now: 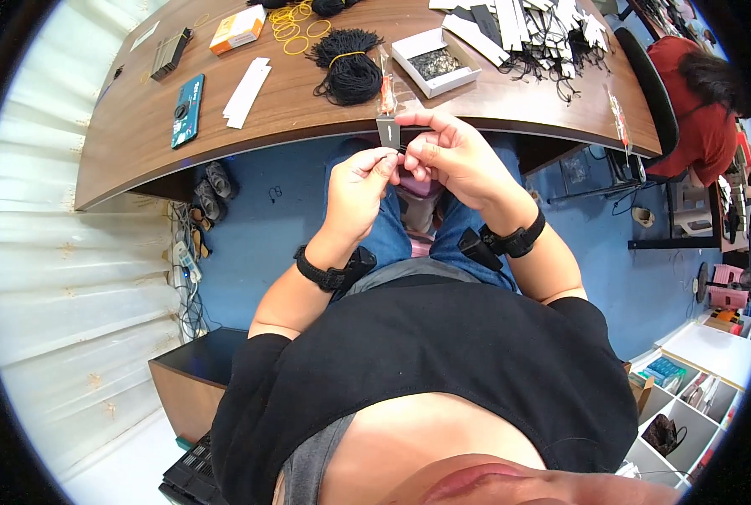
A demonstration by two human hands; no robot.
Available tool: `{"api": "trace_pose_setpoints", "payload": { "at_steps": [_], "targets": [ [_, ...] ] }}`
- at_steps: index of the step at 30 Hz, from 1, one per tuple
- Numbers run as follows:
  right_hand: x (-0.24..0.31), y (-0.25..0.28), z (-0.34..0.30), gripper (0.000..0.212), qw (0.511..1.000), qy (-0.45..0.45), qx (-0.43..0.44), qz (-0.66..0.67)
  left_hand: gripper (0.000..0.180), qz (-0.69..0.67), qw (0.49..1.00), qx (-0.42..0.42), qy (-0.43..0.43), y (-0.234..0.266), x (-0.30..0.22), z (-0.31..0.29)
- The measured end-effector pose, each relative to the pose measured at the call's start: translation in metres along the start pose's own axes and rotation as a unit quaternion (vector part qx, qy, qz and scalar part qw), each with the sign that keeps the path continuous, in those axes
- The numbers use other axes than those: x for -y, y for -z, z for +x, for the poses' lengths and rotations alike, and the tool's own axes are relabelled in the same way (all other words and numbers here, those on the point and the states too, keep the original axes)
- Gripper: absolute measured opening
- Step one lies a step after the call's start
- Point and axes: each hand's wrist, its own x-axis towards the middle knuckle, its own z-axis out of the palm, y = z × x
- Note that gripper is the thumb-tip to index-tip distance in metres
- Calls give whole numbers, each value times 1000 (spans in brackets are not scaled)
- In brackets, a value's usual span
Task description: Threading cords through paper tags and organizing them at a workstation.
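Note:
Just off the table's near edge, my left hand pinches the lower end of a small grey hang tag between thumb and fingers. My right hand is closed beside it, its fingertips pinching a thin black cord by the tag's lower corner. Much of the cord is hidden by the fingers. Beyond the tag lies an orange-and-clear item. A bundle of black cords, tied with a yellow band, rests on the table close by, beside a white open box of small metal pieces.
Strung white tags are heaped at the table's far right. Leftward lie white strips, a teal case, a grey tag stack, an orange-white box and yellow rubber bands. A person in red sits to the right.

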Motion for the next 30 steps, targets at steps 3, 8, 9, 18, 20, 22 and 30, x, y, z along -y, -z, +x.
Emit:
{"api": "trace_pose_setpoints", "payload": {
  "at_steps": [3, 8, 9, 18, 20, 22, 30],
  "targets": [
    [-1, 3, 0, 36, 999, 3, 21, 35, 17, 11, 1000, -5, -22, 0, 3, -1],
    [1, 4, -3, 37, 998, 3, 32, 54, 17, 29, 999, 2, -31, 2, 4, -2],
    [0, 5, -2, 37, 998, 2, 31, 54, 17, 29, 999, 2, -30, 2, 4, -2],
    [-11, 10, 2, 38, 999, -21, 48, 3, 16, 123, 985, 1, -121, 3, 5, -3],
    [-10, 9, 1, 38, 998, -25, 56, 9, 16, 162, 976, 8, -147, 4, 5, -3],
    [-10, 9, 1, 38, 998, -26, 56, -15, 16, 165, 975, 11, -146, 5, 4, -3],
    [-12, -3, -3, 39, 992, -20, 31, -121, 17, 129, 982, 16, -135, 7, 8, -6]
  ]
}}
